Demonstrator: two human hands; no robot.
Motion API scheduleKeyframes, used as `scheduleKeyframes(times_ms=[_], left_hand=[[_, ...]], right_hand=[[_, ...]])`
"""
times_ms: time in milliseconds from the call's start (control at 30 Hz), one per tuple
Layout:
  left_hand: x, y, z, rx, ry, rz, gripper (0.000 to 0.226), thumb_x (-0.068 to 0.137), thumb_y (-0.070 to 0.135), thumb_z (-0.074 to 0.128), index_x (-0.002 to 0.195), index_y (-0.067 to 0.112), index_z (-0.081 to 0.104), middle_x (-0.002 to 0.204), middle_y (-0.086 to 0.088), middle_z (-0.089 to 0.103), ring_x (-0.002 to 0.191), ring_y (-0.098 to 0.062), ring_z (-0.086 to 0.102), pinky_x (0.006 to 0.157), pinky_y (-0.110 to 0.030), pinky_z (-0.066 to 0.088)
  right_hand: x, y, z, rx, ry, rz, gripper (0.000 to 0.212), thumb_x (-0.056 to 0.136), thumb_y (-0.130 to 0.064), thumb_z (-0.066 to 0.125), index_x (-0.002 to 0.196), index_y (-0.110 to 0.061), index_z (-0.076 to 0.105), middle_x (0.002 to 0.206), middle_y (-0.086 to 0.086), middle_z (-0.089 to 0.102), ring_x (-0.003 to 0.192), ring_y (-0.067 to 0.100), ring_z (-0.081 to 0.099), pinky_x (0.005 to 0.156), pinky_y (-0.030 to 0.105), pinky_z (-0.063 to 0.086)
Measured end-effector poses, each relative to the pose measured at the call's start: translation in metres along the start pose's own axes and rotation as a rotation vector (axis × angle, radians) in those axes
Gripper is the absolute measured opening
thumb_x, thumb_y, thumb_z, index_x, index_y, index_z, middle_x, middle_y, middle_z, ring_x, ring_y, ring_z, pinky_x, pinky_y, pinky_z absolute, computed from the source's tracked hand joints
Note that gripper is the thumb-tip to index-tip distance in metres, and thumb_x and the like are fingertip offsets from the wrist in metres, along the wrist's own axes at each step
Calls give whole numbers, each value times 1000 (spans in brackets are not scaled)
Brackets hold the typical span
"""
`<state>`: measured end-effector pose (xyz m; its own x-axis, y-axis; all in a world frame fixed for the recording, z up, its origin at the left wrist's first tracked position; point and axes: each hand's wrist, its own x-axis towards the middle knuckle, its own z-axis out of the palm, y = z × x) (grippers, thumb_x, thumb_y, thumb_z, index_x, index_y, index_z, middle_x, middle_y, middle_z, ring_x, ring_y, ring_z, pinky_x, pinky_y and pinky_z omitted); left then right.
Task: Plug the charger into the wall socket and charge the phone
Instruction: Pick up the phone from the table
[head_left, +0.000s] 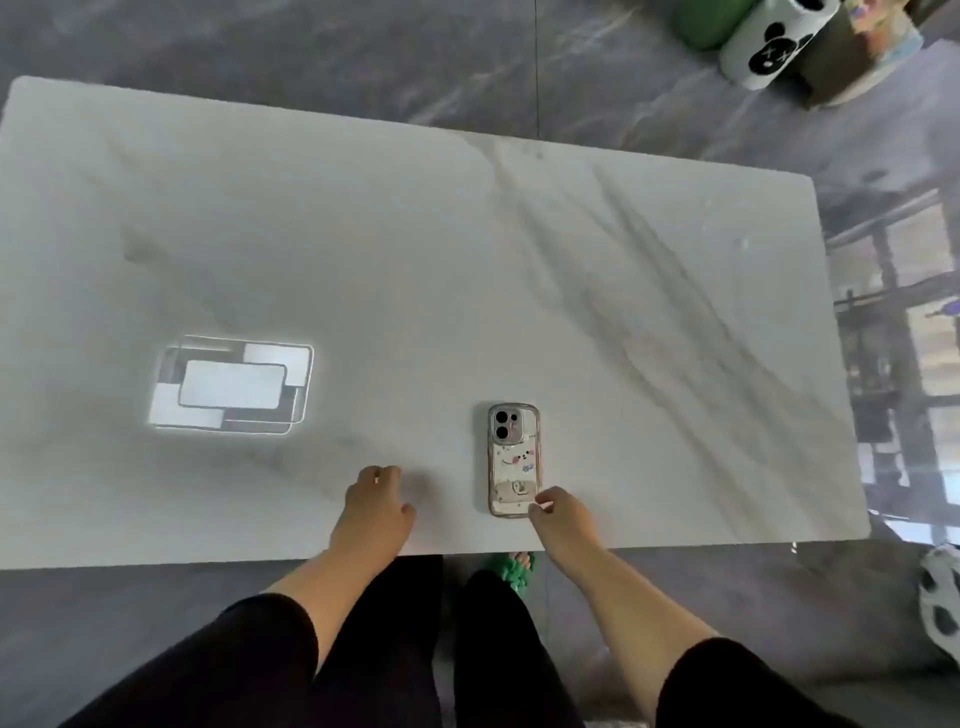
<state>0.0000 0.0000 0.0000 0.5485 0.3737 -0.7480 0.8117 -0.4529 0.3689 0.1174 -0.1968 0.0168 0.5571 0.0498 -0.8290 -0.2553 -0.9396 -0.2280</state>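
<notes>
A phone (513, 460) in a clear cartoon-print case lies face down on the white marble table (467, 270), close to the near edge, camera end pointing away from me. My right hand (563, 517) touches the phone's near right corner with pinched fingertips; something thin may sit between them, too small to tell. My left hand (376, 501) rests on the tabletop to the left of the phone, fingers curled under, nothing visible in it. No charger, cable or wall socket shows in the view.
A ceiling lamp's bright reflection (231, 387) glares on the table's left half. Beyond the far right corner stand a panda-face stool (774, 44) and a green object (709, 23). A green slipper (511, 569) shows under the near edge. A spotted object (940, 597) lies at right.
</notes>
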Motion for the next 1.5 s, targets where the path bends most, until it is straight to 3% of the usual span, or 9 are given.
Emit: scheduleKeyframes(times_ms=[133, 233, 333, 467, 733, 1033, 1200, 1333, 1500], left_hand=[[44, 14, 18, 108, 69, 87, 72, 84, 25, 57, 146, 16, 22, 155, -15, 14, 141, -34, 16, 109, -47, 34], [73, 19, 37, 253, 16, 68, 104, 75, 53, 65, 148, 30, -5, 159, -9, -13, 145, -36, -7, 111, -60, 21], [89, 16, 54, 334, -27, 49, 134, 55, 79, 62, 139, 34, -33, 148, -11, -43, 138, -41, -31, 108, -67, -7], [102, 13, 64, 318, -97, -53, 152, 28, 88, 57, 125, 38, -49, 125, -4, -67, 120, -34, -57, 89, -64, -35], [112, 8, 65, 345, -148, -72, 158, 18, 83, 60, 124, 42, -49, 126, -3, -66, 115, -33, -60, 76, -60, -47], [105, 17, 58, 417, -148, -90, 160, 29, 74, 73, 117, 40, -56, 122, -4, -69, 111, -33, -63, 87, -65, -34], [73, 31, 32, 501, -109, 52, 123, 64, 62, 70, 144, 39, -21, 156, -7, -29, 145, -36, -16, 112, -62, 14], [31, 60, 12, 539, -293, 183, 78, 85, 41, 57, 149, 28, 14, 152, -5, 34, 135, -26, 39, 109, -43, 36], [-43, 113, 39, 474, -368, 200, 55, 92, 31, 52, 143, 19, 36, 136, -7, 53, 123, -23, 52, 100, -28, 39]], right_hand=[[37, -12, 27, 115, 146, 92, 50, 87, -23, 52, 134, -11, 44, 132, 11, 49, 113, 29, 52, 85, 34, 43], [56, -17, 46, 116, 242, 188, 81, 81, -46, 58, 147, -14, 24, 150, 9, 31, 134, 29, 32, 104, 42, 32], [70, -29, 64, 112, 271, 257, 120, 64, -72, 63, 153, -20, 2, 160, 8, 9, 145, 29, 12, 116, 46, 16], [82, -42, 91, 162, 345, 328, 136, 57, -77, 65, 151, -22, -15, 161, 4, -5, 147, 29, -3, 117, 49, 6], [88, -22, 107, 112, 539, 197, 105, 75, -74, 50, 153, -19, 6, 158, 10, 11, 143, 24, 8, 114, 49, 5], [77, -10, 55, 203, 418, 174, 80, 60, -57, 71, 123, -13, 46, 120, 3, 51, 112, 25, 52, 93, 42, 45], [32, 35, 19, 693, 173, 229, 41, 71, -42, 75, 76, -16, 45, 69, 0, 51, 56, 12, 48, 50, 26, 39], [-20, 100, -6, 859, 107, 331, 35, 74, -28, 68, 98, -8, 53, 74, 2, 57, 61, 14, 56, 52, 25, 44], [-98, 211, -34, 964, 101, 333, 43, 76, -18, 67, 112, -3, 51, 79, 2, 53, 64, 12, 53, 54, 26, 41]])
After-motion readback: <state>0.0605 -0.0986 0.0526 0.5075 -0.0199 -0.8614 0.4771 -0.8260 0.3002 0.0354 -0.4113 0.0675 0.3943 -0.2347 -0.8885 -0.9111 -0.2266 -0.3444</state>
